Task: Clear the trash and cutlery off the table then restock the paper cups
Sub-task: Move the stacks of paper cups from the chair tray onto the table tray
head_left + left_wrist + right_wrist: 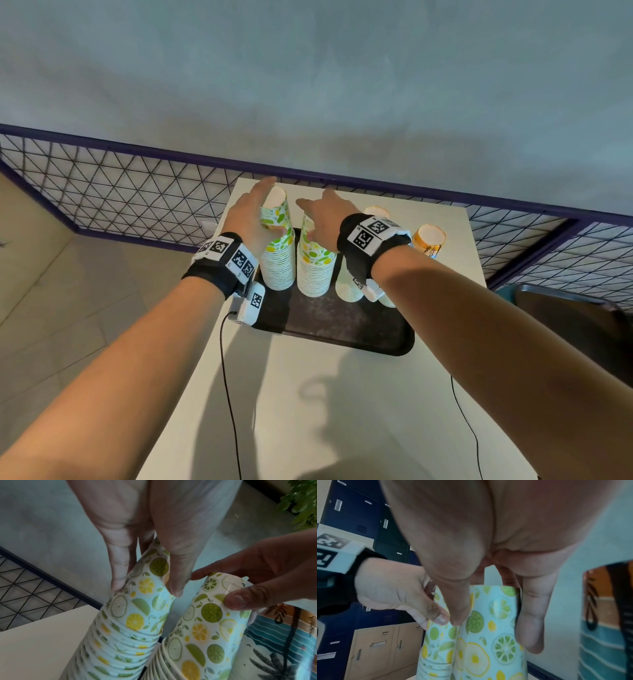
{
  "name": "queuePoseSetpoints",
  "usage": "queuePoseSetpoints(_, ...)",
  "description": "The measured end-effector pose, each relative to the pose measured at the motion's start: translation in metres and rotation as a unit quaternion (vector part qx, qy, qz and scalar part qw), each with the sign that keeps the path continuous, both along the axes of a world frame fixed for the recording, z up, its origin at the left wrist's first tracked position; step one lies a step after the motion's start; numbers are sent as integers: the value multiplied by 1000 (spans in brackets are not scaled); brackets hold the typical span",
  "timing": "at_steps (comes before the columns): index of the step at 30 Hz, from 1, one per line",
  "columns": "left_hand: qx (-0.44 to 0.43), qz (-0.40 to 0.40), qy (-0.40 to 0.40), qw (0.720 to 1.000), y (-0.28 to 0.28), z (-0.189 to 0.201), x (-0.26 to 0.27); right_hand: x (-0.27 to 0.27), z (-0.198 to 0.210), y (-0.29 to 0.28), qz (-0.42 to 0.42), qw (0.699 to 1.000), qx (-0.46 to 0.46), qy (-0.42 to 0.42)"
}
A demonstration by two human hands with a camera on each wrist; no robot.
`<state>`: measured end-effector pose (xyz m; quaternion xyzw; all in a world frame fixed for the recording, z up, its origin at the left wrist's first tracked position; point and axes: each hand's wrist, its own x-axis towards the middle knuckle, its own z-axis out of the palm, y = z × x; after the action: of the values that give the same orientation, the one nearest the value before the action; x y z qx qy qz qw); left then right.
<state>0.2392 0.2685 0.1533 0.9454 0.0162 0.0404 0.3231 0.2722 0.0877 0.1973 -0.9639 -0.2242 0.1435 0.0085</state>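
Hands are gripping two tall stacks of citrus-printed paper cups at frame centre: left hand [251, 215] is clasping the left stack [278, 253], right hand [325, 219] the right stack [315, 263], both standing on a black plastic tray [342, 325] on the white surface [308, 411].

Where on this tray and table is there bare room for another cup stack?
Free: the tray's near half and the table in front of it. Crowded: the tray's far edge, where cup stacks stand side by side.

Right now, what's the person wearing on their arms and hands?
Bare forearms, no sleeves or gloves. Each wrist carries a black strap with white blocks printed with black square markers: left wrist band, right wrist band. A white camera module hangs under the left wrist, trailing a thin black cable.
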Motion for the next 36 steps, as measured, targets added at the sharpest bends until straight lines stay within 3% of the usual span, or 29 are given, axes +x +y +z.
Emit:
queuePoseSetpoints(4, 1, 25, 10, 1000, 2, 10, -5, -9, 19, -13, -6, 999, 33, 6)
queuePoseSetpoints(7, 64, 30, -80, 994, -10, 37, -21, -17, 46, -43, -40, 990, 113, -74)
queuePoseSetpoints(10, 45, -33, -152, 987, -35, 56, -35, -29, 49, -76, -101, 978, 145, -109)
queuePoseSetpoints(12, 42, -74, -132, 988, -53, 53, -32, -36, 34, -86, -116, 983, 113, -84)
queuePoseSetpoints(15, 110, -80, -40, 990, -80, 41, -24, -40, 4, -86, -121, 990, 60, -43)
queuePoseSetpoints(19, 157, -66, 47, 984, -101, 22, -13, -38, -22, -81, -125, 987, 83, -52)
queuePoseSetpoints(36, 162, -53, 54, 984, -109, 9, -3, -31, -32, -96, -106, 988, 92, -67)
